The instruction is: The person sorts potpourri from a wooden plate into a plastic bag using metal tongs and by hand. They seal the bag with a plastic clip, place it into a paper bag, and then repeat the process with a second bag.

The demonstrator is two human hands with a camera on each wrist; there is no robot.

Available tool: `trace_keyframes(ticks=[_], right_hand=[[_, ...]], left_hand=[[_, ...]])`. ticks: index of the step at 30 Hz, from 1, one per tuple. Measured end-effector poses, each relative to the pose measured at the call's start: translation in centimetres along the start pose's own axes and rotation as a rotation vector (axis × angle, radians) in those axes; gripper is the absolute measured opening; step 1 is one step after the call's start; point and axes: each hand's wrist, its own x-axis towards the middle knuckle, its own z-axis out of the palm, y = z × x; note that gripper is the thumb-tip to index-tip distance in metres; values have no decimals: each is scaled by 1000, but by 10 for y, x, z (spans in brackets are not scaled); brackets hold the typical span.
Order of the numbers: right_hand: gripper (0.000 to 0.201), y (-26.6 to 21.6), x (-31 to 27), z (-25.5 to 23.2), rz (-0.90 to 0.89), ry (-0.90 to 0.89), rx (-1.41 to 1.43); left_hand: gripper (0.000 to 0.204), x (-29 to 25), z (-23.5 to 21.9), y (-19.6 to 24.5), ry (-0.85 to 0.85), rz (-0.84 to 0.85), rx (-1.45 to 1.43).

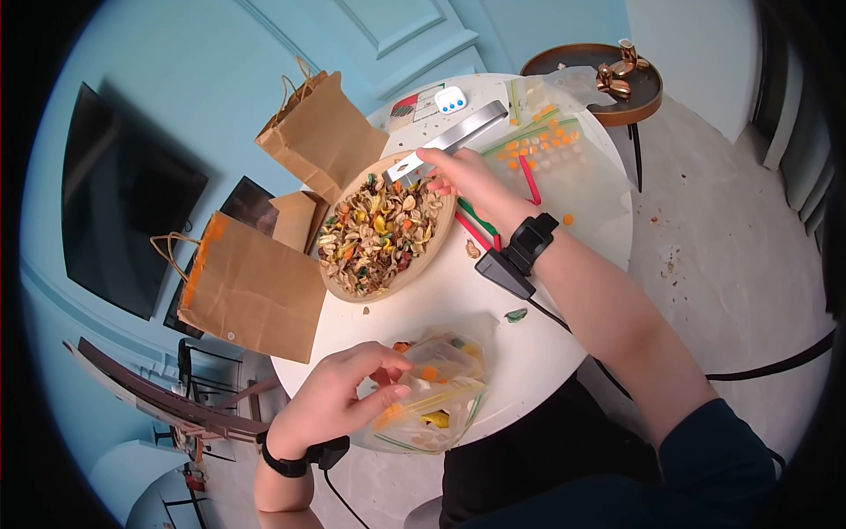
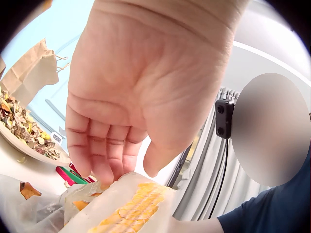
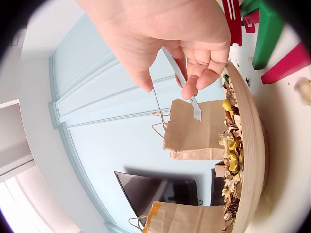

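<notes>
In the head view my right hand (image 1: 467, 181) holds silver metal tongs (image 1: 458, 132) over the upper edge of a round wooden bowl (image 1: 423, 273) full of dried petals (image 1: 379, 229). The right wrist view shows the tongs' tips (image 3: 197, 112) apart, with nothing between them. My left hand (image 1: 339, 397) is at a clear zip bag (image 1: 454, 361) near the table's front edge; orange and yellow pieces (image 1: 434, 419) lie inside. In the left wrist view the left fingers (image 2: 114, 155) are bent down to the bag's upper edge (image 2: 131, 182), the thumb close beside it.
Brown paper bags (image 1: 256, 286) stand left of the bowl. Another clear bag with orange pieces (image 1: 546, 145), red tongs (image 1: 530, 181), green tongs (image 1: 476, 219) and a white case (image 1: 450, 100) lie on the white table (image 1: 546, 353). A round side table (image 1: 648, 101) stands behind.
</notes>
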Motion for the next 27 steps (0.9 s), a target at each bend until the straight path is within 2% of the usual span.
trace_keyframes(ticks=[7, 9, 10, 12, 13, 15, 19, 22, 27], right_hand=[[50, 8, 6, 1, -29, 47, 45], [49, 6, 4, 1, -34, 58, 49], [49, 5, 3, 2, -36, 60, 51], [48, 4, 2, 2, -39, 52, 43], [48, 4, 2, 1, -38, 52, 43], [56, 3, 3, -2, -17, -18, 15], [56, 3, 2, -2, -9, -14, 8], [56, 2, 1, -1, -8, -1, 6], [57, 4, 4, -2, -2, -17, 7]], left_hand=[[19, -1, -8, -19, 131, -102, 178], [21, -5, -10, -31, 21, -200, 264], [21, -7, -9, -34, 20, -199, 266], [28, -14, -4, -41, -120, -174, 418], [28, -15, -1, -42, -121, -174, 417], [31, -18, 7, -43, -246, -286, 480], [31, -20, 20, -52, -147, -172, 555], [30, -21, 27, -66, -106, -140, 547], [26, -23, 29, -61, -50, -132, 493]])
